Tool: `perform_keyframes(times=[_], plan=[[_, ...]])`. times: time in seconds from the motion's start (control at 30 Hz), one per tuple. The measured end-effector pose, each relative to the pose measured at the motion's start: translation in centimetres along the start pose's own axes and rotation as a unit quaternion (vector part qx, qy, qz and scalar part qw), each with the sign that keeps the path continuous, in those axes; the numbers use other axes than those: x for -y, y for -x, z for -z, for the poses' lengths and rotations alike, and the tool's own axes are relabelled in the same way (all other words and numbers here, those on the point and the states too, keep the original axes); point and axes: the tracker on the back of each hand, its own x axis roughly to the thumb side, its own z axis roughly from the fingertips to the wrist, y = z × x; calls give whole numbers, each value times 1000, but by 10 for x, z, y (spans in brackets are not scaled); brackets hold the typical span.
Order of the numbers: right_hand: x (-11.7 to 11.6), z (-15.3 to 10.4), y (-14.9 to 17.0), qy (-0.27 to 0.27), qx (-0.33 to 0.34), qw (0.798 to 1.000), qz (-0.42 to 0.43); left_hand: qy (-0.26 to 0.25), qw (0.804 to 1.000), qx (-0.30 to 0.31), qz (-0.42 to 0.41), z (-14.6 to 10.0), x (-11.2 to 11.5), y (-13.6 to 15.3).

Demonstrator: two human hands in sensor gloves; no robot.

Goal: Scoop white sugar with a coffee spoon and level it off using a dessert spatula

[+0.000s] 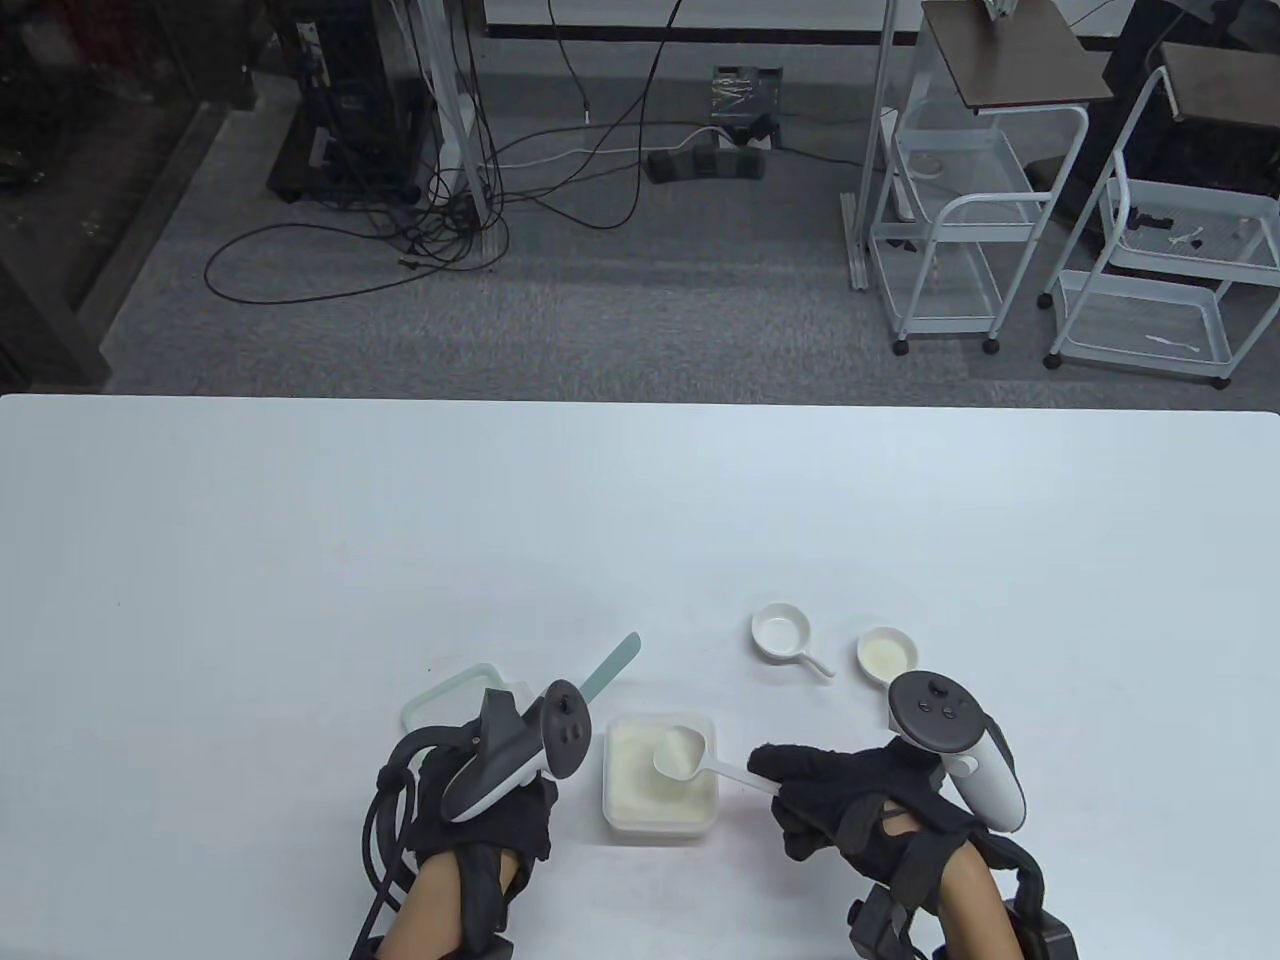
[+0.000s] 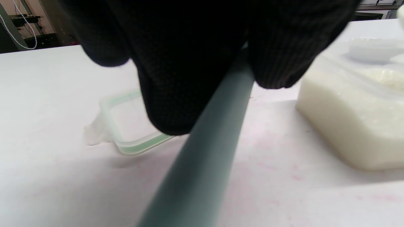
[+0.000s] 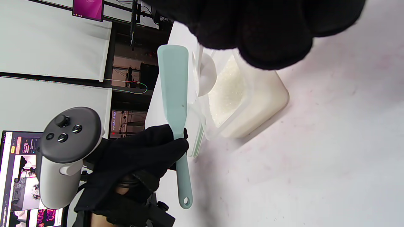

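Observation:
A square clear tub of white sugar sits near the table's front edge. My right hand pinches the handle of a white coffee spoon; its bowl lies in the sugar, also seen in the right wrist view. My left hand grips a pale green dessert spatula to the left of the tub, blade pointing up and away, off the table. The spatula shows in the left wrist view and in the right wrist view. The tub also shows in the left wrist view.
The tub's green-rimmed lid lies flat behind my left hand. Two small white handled dishes stand behind the tub to the right: one looks empty, one holds something pale. The table's far edge borders the floor.

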Motion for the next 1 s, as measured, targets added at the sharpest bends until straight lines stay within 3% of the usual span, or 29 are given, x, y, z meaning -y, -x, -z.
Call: perform_keyframes(times=[0.23, 0.73, 0.83, 1.0], plan=[[0, 0, 0, 3, 0, 1000, -4, 15, 998, -17, 57, 15, 24, -11], [-1, 1, -1, -1, -1, 1000, -5, 40, 995, -29, 90, 19, 35, -17], [-1, 1, -1, 0, -1, 1000, -4, 19, 998, -16, 55, 11, 23, -14], [-1, 1, -1, 0, 0, 1000, -4, -84, 994, 60, -37, -8, -2, -14]])
